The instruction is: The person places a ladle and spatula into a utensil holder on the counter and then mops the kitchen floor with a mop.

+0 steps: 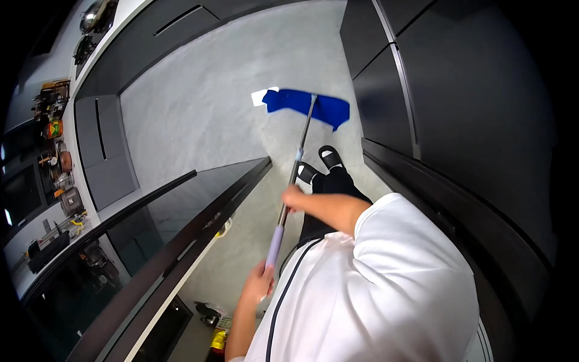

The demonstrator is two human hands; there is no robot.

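Running down the left side is a white surface [108,212] loaded with kitchen stuff, including a grey metal appliance [71,201] and a bright packet [54,128], with grey cabinets [90,130] below it. Next over is a dark-framed glass panel [193,202], plus a yellow packet [218,339] down at the near end. Then comes the left hand [259,281], wrapped around the lilac grip [275,244] of a mop [300,154]. The mop slants from near left to far right, its flat blue head [307,105] out on the grey floor [193,90]. Some white patch [259,97] shows right by the head's left end, can't tell what it is tbh. The right hand [292,198] is clamped on the pole, farther along toward the head. Just right of that are black slides [333,161] on the person's feet, then big dark panels [470,102].
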